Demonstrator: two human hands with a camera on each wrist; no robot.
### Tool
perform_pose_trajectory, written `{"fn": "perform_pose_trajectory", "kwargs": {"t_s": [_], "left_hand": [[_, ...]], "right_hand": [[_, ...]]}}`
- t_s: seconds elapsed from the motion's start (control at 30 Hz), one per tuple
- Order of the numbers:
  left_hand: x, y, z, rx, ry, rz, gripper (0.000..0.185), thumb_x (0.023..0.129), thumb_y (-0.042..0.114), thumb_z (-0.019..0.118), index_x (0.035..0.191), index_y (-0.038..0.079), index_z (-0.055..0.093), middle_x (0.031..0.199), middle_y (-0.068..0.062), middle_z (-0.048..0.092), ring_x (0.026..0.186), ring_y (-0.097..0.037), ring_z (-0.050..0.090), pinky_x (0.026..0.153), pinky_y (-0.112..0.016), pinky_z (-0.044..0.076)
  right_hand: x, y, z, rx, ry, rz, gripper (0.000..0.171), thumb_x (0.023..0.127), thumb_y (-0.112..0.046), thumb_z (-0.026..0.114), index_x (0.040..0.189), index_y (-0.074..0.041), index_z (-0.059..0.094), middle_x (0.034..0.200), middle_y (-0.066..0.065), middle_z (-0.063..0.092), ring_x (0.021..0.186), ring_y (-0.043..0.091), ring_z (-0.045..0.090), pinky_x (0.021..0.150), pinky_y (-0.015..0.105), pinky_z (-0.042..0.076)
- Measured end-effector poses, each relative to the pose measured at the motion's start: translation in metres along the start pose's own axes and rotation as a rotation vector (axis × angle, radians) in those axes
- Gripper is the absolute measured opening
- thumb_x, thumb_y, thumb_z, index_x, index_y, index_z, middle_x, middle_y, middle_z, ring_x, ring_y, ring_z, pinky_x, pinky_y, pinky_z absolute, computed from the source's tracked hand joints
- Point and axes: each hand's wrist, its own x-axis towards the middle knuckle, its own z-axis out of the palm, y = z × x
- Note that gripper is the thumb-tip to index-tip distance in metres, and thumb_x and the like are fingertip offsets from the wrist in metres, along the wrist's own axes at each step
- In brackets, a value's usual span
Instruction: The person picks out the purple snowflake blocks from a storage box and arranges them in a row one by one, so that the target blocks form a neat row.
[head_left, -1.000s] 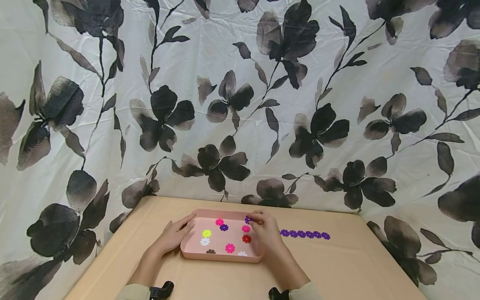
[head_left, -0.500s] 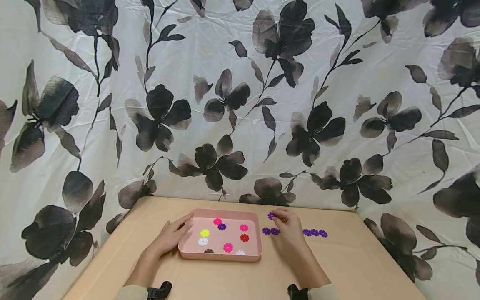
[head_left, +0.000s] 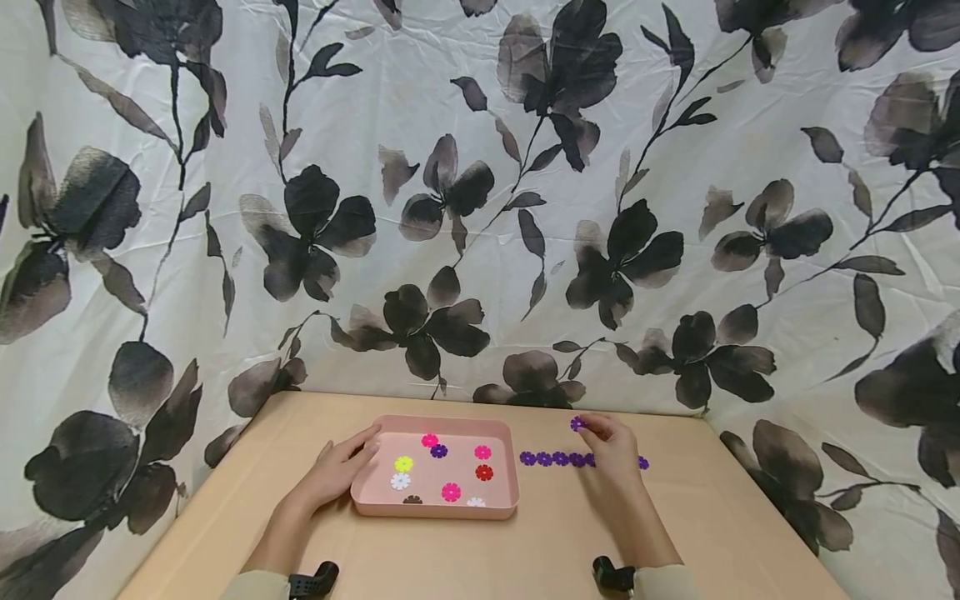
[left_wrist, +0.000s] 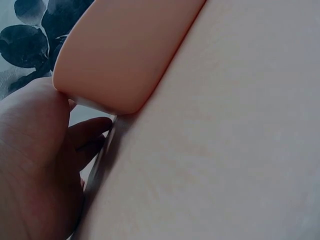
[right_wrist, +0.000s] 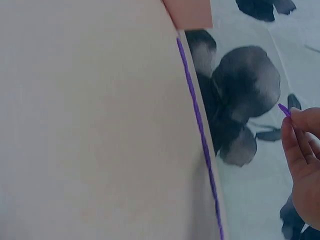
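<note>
My right hand (head_left: 617,454) pinches a purple flower-shaped piece (head_left: 576,423) between thumb and fingertips. It is raised over a row of purple flower pieces (head_left: 545,458) laid side by side on the table, and the hand hides part of that row. Seen edge-on in the right wrist view, the held flower piece (right_wrist: 283,108) is apart from the row (right_wrist: 200,125). My left hand (head_left: 335,473) rests against the left side of a shallow pink tray (head_left: 435,512), fingers along its rim. Up close in the left wrist view, the tray's outer wall (left_wrist: 120,55) meets that hand.
Inside the tray lie loose flower pieces: a yellow one (head_left: 403,463), a red one (head_left: 483,472), a brown one (head_left: 412,499), one purple (head_left: 438,451), plus several pink and white. The table (head_left: 450,558) ends at a floral cloth (head_left: 420,367) behind.
My right hand has lifted the purple flower piece out of the tray and carried it rightward over the row. My left hand stays at the tray. The head view has shifted slightly.
</note>
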Motion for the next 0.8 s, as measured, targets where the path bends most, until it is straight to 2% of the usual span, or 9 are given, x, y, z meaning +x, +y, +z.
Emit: {"fn": "perform_pose_trajectory", "kwargs": {"t_s": [0.27, 0.5, 0.6, 0.7, 0.8], "left_hand": [[0.003, -0.003, 0.002, -0.007, 0.000, -0.006, 0.057, 0.111, 0.045, 0.045, 0.161, 0.017, 0.041, 0.166, -0.012, 0.038, 0.155, -0.042, 0.032, 0.124, -0.072, -0.009], [0.005, -0.004, 0.003, -0.016, 0.001, -0.007, 0.057, 0.111, 0.044, 0.045, 0.161, 0.018, 0.041, 0.166, -0.011, 0.039, 0.155, -0.041, 0.033, 0.125, -0.071, -0.009], [0.003, -0.003, 0.002, -0.012, 0.001, -0.002, 0.058, 0.111, 0.046, 0.045, 0.161, 0.018, 0.041, 0.166, -0.012, 0.039, 0.155, -0.042, 0.033, 0.125, -0.072, -0.009], [0.001, -0.002, 0.001, -0.004, 0.001, 0.000, 0.059, 0.111, 0.047, 0.044, 0.161, 0.018, 0.041, 0.166, -0.012, 0.039, 0.155, -0.042, 0.033, 0.124, -0.072, -0.008], [0.000, -0.001, 0.001, 0.000, 0.001, 0.003, 0.059, 0.111, 0.047, 0.045, 0.161, 0.017, 0.042, 0.165, -0.013, 0.040, 0.154, -0.042, 0.034, 0.124, -0.073, -0.007]], "right_hand": [[0.000, 0.018, -0.025, -0.007, 0.058, 0.064, 0.023, 0.098, 0.000, 0.069, 0.121, 0.002, 0.075, 0.121, 0.021, 0.072, 0.098, 0.012, 0.067, 0.076, 0.005, 0.052], [-0.004, 0.037, -0.052, -0.085, 0.173, 0.139, 0.024, 0.099, -0.002, 0.068, 0.122, 0.003, 0.074, 0.121, 0.025, 0.072, 0.092, 0.002, 0.063, 0.070, 0.002, 0.049], [-0.007, 0.041, -0.062, -0.110, 0.224, 0.192, 0.025, 0.100, -0.003, 0.067, 0.123, 0.003, 0.073, 0.121, 0.026, 0.072, 0.093, 0.009, 0.065, 0.066, 0.003, 0.049], [-0.011, 0.045, -0.072, -0.117, 0.260, 0.266, 0.026, 0.101, -0.006, 0.065, 0.126, 0.001, 0.072, 0.123, 0.025, 0.070, 0.102, 0.023, 0.065, 0.065, 0.003, 0.046], [-0.014, 0.051, -0.079, -0.098, 0.273, 0.321, 0.028, 0.102, -0.009, 0.064, 0.128, -0.002, 0.071, 0.125, 0.021, 0.068, 0.108, 0.026, 0.061, 0.066, 0.003, 0.045]]}}
